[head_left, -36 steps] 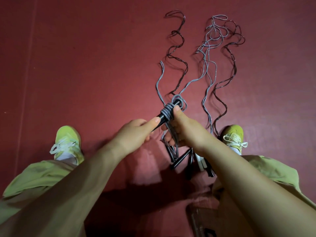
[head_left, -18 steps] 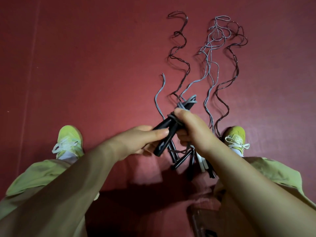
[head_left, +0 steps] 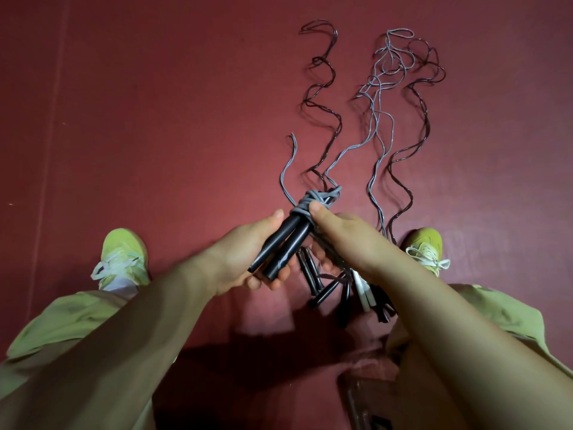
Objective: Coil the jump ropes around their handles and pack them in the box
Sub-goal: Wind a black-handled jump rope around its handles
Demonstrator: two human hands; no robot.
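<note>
Grey plastic jump rope mid-coil on paired black cylindrical handles, held above red floor btwn feet. Left hand curled round handle butts; right hand pinching wraps w/ thumb, fingers closed on cord. Best kept taut, each turn laid snug beside last, thumb pinning. Counted: 2 handles in hand; approx 6 more handles lying below, exact no. unclear; dark rope strands plus grey ones, tangled. Box not identifiable.

Single head view, steep downward, close over hands, floor.
</note>
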